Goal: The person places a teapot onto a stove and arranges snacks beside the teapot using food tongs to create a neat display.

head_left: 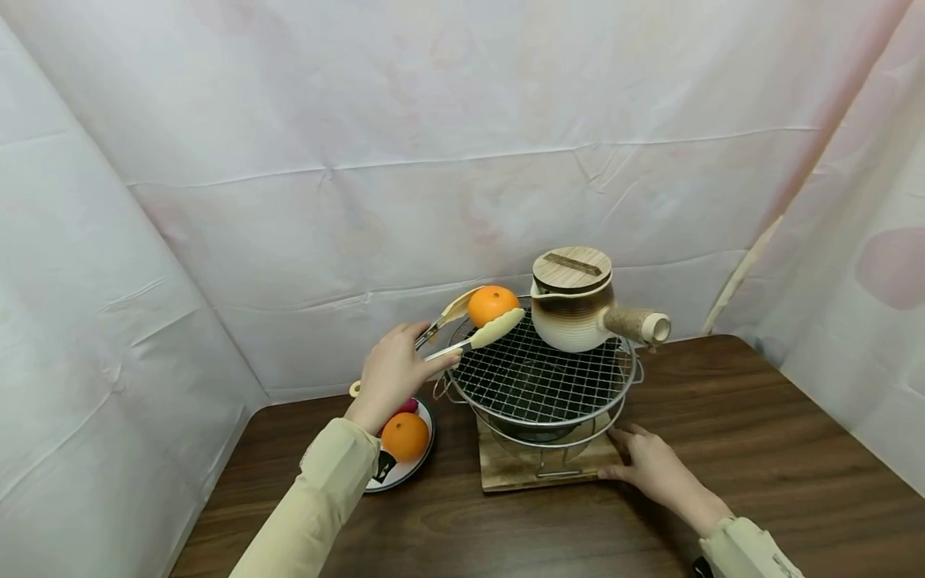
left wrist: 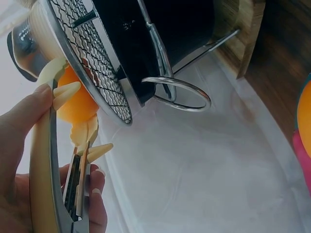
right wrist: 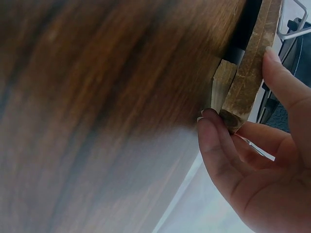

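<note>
In the head view my left hand [head_left: 393,369] holds metal tongs with cream tips [head_left: 497,329]. Between those tips sits an orange fruit [head_left: 493,305], over the left rear part of the round wire grill rack [head_left: 542,389]. The left wrist view shows the thumb on one arm of the tongs [left wrist: 41,160] and fingers round the other, with the orange [left wrist: 77,99] close to the rack's rim. Low on the right, my right hand [head_left: 654,467] grips the square wooden board [head_left: 506,475] under the stove. Its thumb and fingers pinch the board's edge [right wrist: 248,73] in the right wrist view.
A side-handled clay teapot [head_left: 574,321] with a wooden lid stands on the rack's right rear. Left of the stove, a plate [head_left: 428,457] bears another orange [head_left: 405,437] and a dark pink item [head_left: 409,405], partly behind the left arm. White patterned cloth [head_left: 433,201] hangs behind the table.
</note>
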`<state>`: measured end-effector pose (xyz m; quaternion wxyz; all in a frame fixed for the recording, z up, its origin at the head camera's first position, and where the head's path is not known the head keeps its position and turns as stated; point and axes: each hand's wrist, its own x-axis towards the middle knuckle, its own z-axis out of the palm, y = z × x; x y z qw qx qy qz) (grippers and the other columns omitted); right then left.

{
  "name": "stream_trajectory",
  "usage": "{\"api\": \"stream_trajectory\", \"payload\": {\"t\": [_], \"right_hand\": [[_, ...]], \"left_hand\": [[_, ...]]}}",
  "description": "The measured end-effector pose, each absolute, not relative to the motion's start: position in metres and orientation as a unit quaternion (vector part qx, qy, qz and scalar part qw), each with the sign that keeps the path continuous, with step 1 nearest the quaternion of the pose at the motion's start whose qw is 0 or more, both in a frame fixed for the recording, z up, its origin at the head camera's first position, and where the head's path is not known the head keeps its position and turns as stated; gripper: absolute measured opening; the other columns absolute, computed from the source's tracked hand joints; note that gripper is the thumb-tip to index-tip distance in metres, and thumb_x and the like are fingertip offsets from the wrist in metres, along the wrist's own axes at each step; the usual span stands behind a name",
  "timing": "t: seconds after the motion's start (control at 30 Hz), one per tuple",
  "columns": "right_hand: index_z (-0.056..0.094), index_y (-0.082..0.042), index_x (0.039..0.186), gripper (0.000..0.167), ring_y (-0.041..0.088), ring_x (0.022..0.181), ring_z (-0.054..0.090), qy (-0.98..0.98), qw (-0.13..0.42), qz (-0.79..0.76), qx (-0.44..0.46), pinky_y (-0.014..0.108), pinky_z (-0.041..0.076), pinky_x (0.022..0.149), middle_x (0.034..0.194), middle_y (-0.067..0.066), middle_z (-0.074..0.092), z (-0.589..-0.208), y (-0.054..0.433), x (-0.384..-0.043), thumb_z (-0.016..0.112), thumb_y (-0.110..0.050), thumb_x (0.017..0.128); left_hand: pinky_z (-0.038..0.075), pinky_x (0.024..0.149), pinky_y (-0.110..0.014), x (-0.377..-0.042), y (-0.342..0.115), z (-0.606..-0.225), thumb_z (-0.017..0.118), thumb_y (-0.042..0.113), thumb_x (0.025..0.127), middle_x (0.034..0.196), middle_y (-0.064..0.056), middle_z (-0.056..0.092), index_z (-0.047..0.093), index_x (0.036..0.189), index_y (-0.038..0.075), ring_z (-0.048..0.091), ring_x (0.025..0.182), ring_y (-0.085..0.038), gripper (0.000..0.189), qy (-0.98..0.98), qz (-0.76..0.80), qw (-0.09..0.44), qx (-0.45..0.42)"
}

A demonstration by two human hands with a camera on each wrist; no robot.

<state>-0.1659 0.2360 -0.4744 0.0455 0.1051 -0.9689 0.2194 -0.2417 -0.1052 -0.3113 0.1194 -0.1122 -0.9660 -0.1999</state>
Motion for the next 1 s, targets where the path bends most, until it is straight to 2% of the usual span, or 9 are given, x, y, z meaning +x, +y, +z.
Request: {"api": "stream_trajectory", "payload": {"t": [0.47,0.7,1.0], "right_hand": [[0.059,0.013,0.121,0.081,0.046,0.104,0.062,-0.967,0.061,0.222,0.108,0.054,0.052,0.086,0.118,0.035,0.059,-0.474,0.235,-0.165,0.081,-0.045,0.068],[0.060,0.013,0.121,0.081,0.045,0.103,0.063,-0.967,0.066,0.222,0.109,0.052,0.052,0.086,0.117,0.033,0.061,-0.476,0.235,-0.164,0.081,-0.045,0.068],[0.059,0.012,0.121,0.082,0.046,0.105,0.062,-0.967,0.064,0.221,0.110,0.053,0.052,0.087,0.118,0.035,0.060,-0.477,0.236,-0.165,0.080,-0.047,0.068]], "left_hand": [[0.052,0.088,-0.050,-0.249,-0.099,-0.311,0.071,0.060,0.076,0.129,-0.010,0.061,0.055,0.137,0.014,0.063,0.110,-0.029,0.078,-0.971,-0.183,0.101,-0.112],[0.054,0.085,-0.048,-0.252,-0.096,-0.310,0.071,0.060,0.076,0.127,-0.010,0.061,0.054,0.137,0.014,0.064,0.103,-0.027,0.078,-0.974,-0.173,0.100,-0.109],[0.052,0.089,-0.050,-0.255,-0.097,-0.313,0.070,0.060,0.078,0.130,-0.011,0.061,0.054,0.137,0.014,0.063,0.106,-0.028,0.077,-0.973,-0.171,0.101,-0.114]]}}
